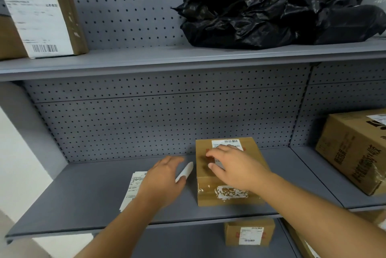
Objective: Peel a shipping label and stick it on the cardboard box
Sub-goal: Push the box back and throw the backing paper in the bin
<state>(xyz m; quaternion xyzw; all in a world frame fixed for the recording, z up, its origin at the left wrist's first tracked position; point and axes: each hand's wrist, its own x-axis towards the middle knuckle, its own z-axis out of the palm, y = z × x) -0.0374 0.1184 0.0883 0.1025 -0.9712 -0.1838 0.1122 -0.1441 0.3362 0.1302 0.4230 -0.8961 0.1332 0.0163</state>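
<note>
Head view: the shipping label (227,145) is seen already lying on top of the cardboard box (228,171), pressed under the flat, spread right hand (226,162), while the left hand (161,176) beside it pinches a curled white strip (184,172).

A: Where is free room lying on the middle shelf (87,201)?

B: Bare grey surface is stretching along its left half and front edge, up to the pegboard back wall (146,124).

A: What is standing in the way?

B: The small cardboard box (227,193) is sitting right of centre. A sheet of labels (133,186) is lying flat to its left, and a curled white strip (184,171) is lying between them, so that gap is narrow.

A: And the right side?

B: A large carton (353,153) is leaning there, well apart from the small box, leaving an open lane. The upper shelf (167,61) is capping the room overhead.
</note>
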